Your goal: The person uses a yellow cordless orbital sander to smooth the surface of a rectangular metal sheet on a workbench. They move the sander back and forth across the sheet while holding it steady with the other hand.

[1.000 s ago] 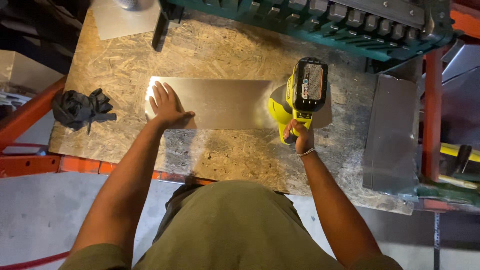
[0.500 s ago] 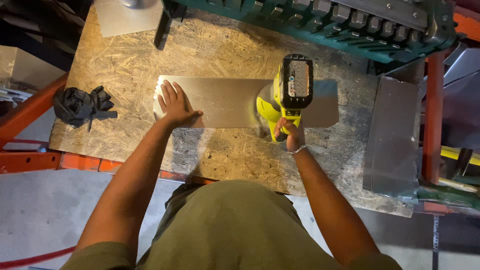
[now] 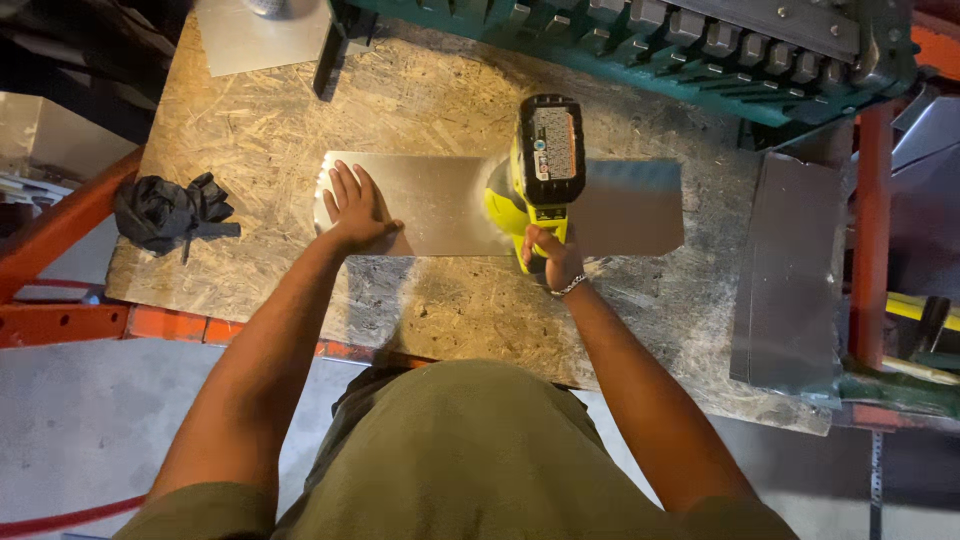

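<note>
The left hand (image 3: 355,208) lies flat, fingers spread, on a metal sheet (image 3: 440,205). At its three o'clock, the right hand (image 3: 548,252) is clenched around the grip of a yellow cordless power tool (image 3: 540,165) standing on the sheet's middle. The sheet rests on a chipboard bench (image 3: 440,110). Black gloves (image 3: 165,212) lie at nine o'clock.

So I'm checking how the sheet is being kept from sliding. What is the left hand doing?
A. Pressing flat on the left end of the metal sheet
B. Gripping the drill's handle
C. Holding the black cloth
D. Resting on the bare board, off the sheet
A: the left hand lies flat, fingers spread, on the left end of the metal sheet, while the right hand holds the yellow drill; the black cloth lies apart, untouched.
</note>
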